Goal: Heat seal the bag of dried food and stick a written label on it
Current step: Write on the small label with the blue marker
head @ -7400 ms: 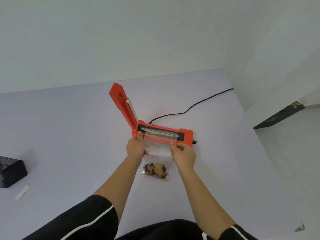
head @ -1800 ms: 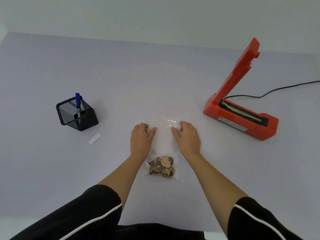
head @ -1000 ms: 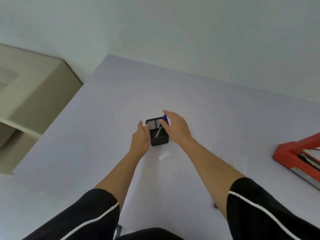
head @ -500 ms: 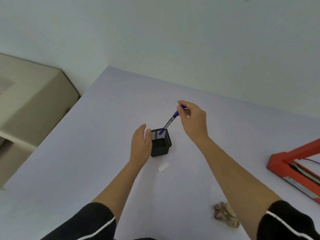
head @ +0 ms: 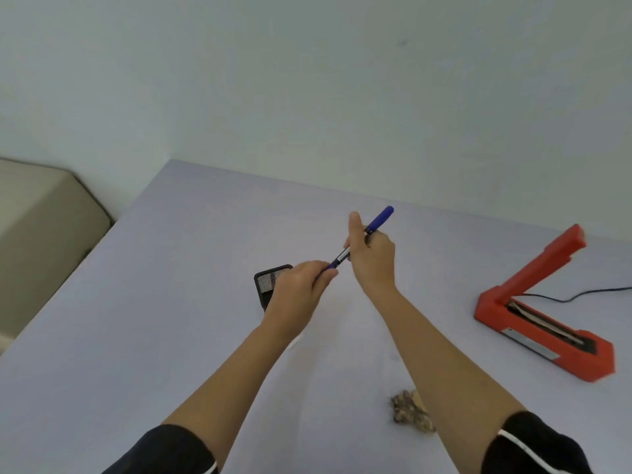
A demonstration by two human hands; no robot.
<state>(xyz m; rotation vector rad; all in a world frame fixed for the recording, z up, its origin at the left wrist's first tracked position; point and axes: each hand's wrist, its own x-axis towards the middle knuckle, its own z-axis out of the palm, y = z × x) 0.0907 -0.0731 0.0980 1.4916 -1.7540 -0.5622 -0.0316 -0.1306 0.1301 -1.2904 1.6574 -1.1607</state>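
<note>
Dried food (head: 412,410) lies on counter (head: 171,336), near side of pen, beside right forearm; bag film not discernible. Left hand (head: 301,289) grip closed on pen (head: 359,241) lower end; right hand (head: 371,254) grip closed round mid-barrel, thumb up. Pen holder (head: 270,280) just behind left hand. Sealer (head: 540,316) right of pen, lid open. Pale wall (head: 307,80) beyond.

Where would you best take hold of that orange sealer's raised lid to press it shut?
Grip the free top end of the heat sealer lid, coming from above. The lid stands tilted up from its hinge at the left end, so the far tip gives most leverage, and its base stays unobstructed.
</note>
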